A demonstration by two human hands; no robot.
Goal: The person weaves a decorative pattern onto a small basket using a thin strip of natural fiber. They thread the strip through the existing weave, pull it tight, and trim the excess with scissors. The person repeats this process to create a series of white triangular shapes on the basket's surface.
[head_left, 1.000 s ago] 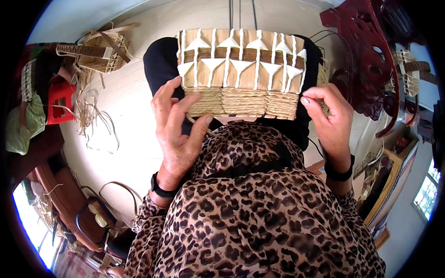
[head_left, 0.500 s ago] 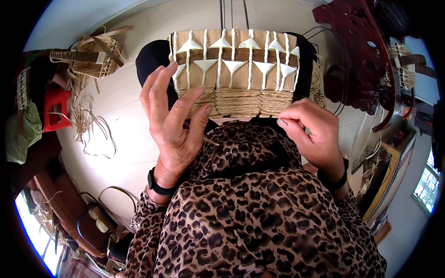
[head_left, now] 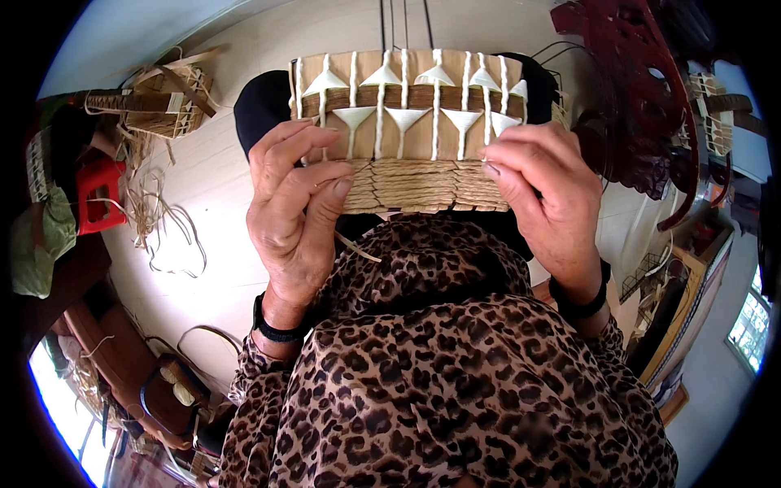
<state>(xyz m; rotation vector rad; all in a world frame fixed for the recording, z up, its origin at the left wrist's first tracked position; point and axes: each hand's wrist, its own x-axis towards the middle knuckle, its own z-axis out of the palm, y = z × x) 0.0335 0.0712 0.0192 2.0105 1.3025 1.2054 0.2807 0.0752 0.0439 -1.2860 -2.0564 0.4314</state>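
On my lap rests a woven panel or basket side (head_left: 419, 130), with flat wood-coloured strips, white twisted cords and white triangles. A braided tan straw band (head_left: 415, 185) runs along its near edge. My left hand (head_left: 293, 191) is at the panel's left end, thumb and forefinger pinched together. A thin tan strip (head_left: 358, 248) sticks out below that thumb and seems to be held there. My right hand (head_left: 549, 187) is closed in a pinch at the right end, over the join of band and panel. What its fingertips grip is too small to make out.
Dark thin rods (head_left: 407, 24) extend beyond the panel's far edge. A partly woven basket (head_left: 167, 110) and loose strips (head_left: 146, 203) lie on the floor at left, near a red plastic stool (head_left: 102, 195). Dark red carved furniture (head_left: 622, 98) stands at right.
My left fingers have come together from a spread position. My right hand has moved up, from the band's lower right corner to its upper edge. The panel has shifted slightly left.
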